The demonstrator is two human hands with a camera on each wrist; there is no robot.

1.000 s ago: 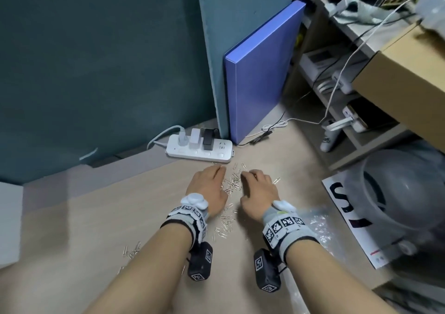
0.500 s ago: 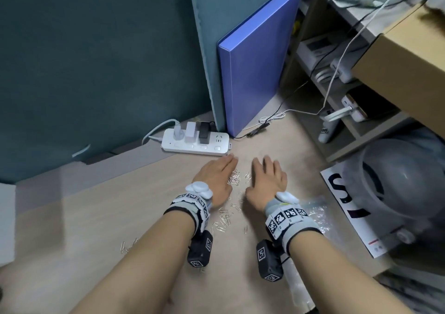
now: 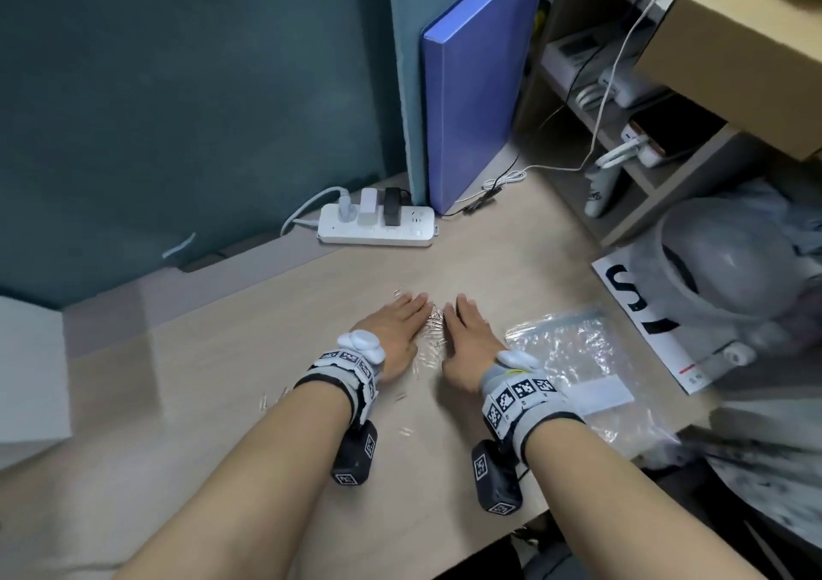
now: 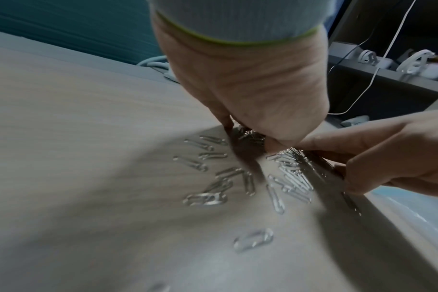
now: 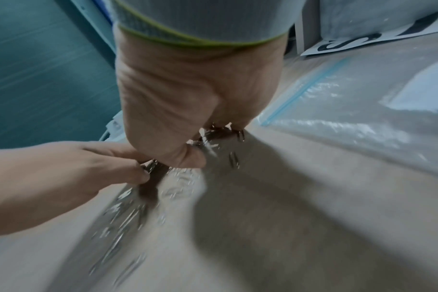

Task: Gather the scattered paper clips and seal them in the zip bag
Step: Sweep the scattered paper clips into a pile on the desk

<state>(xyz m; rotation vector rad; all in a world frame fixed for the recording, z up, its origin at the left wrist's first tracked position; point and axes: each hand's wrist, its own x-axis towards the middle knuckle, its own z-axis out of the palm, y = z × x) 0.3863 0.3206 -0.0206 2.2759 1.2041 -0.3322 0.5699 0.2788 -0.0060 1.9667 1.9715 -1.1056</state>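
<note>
Since half a second ago we have drawn both hands back toward us along the wooden table (image 3: pixel 231 357), farther from the white power strip (image 3: pixel 376 229), and the zip bag (image 3: pixel 574 357), then mostly hidden behind the right wrist, now shows in full. Our left hand (image 3: pixel 391 335) and right hand (image 3: pixel 467 339) lie palm down with fingers straight and flat on the wood, close side by side and grasping nothing, with a heap of silver paper clips (image 3: pixel 433 323) squeezed into the narrow gap between them. The left wrist view shows more clips fanned out loose under and beside the left palm, and the right wrist view shows some caught under the right hand's fingertips. Stray clips (image 3: pixel 271 399) lie near the left forearm, others just beyond the left fingertips. The clear bag lies flat just right of the right hand, its blue zip strip at the far edge and a white label panel on its face; we cannot read any writing on that panel. Further right a white sheet (image 3: pixel 640 308) carries large black letters, only partly visible and not legible as a word. A blue board (image 3: pixel 471 103) leans against the teal partition (image 3: pixel 178 90) behind the power strip.
</note>
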